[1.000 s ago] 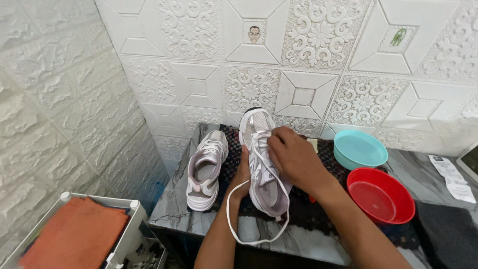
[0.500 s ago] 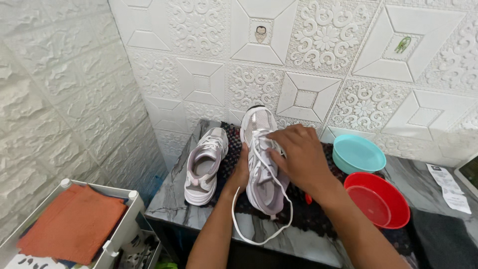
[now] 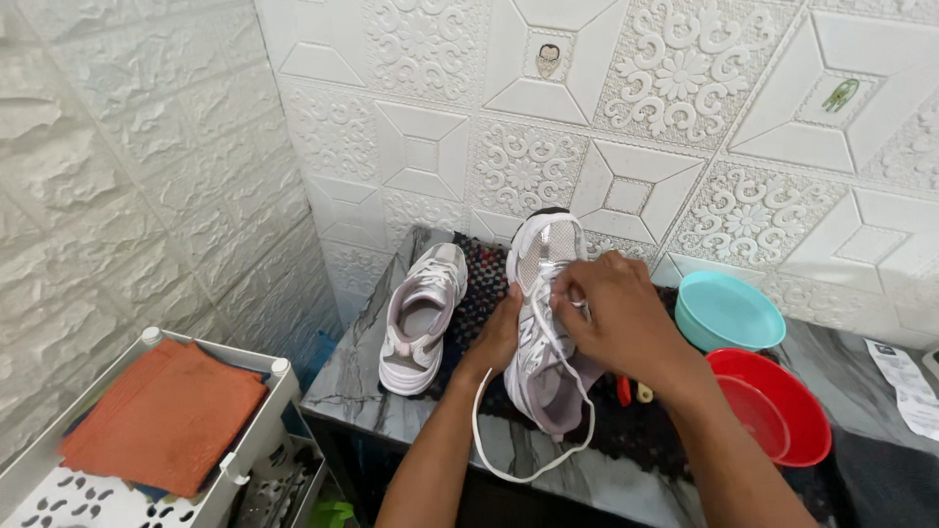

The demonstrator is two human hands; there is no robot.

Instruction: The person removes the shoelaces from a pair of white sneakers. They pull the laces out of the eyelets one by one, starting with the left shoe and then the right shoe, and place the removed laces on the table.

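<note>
Head view: I look down on 2 bare hands at a grey marble-look counter set against white embossed wall tiles.
Left hand: I see it closed around the left side of the white and pale lilac mesh sneaker, steadying it on a dark woven mat.
Right hand: fingers pinched narrow on the white flat shoelace near the upper eyelets; the slack loops off the near counter edge.
Step in hand: I judge it lacing work at the top eyelets.
Next move: I think it calls for holding the sneaker steady while the lace end is drawn through.
Nearby: matching second sneaker to the left, turquoise plastic bowl and red plastic basin to the right.
</note>
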